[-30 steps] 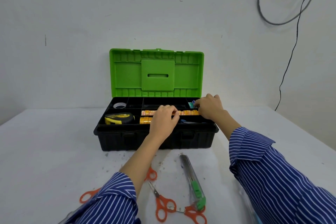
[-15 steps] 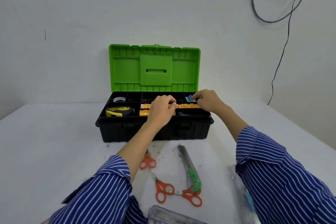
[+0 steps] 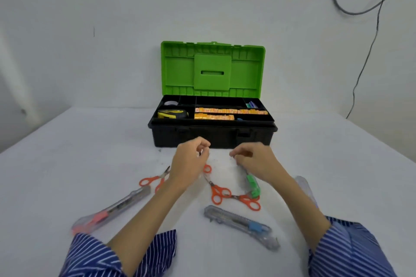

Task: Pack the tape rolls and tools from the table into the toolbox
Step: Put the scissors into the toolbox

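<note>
The black toolbox (image 3: 213, 137) stands open, its green lid (image 3: 212, 69) upright. Its tray holds a tape roll (image 3: 170, 103), a yellow tape measure (image 3: 172, 113) and orange strips (image 3: 229, 110). My left hand (image 3: 191, 159) and my right hand (image 3: 254, 159) hover in front of the box with fingers loosely curled, holding nothing I can see. Several orange scissors (image 3: 217, 191) lie below my hands. A green-slider utility knife (image 3: 252, 184) lies partly under my right hand. A red-slider knife (image 3: 112, 209) lies to the left, a blue-slider knife (image 3: 240, 224) nearer to me.
Another clear utility knife (image 3: 306, 189) lies beside my right forearm. Small blue and green items (image 3: 251, 104) sit in the tray's back right compartment. The white table (image 3: 67, 164) runs up to a white wall, where a cable (image 3: 369, 51) hangs at the right.
Both hands have come out of the toolbox tray and moved back toward me, over the table in front of the box. The view has tilted down, showing more knives.
</note>
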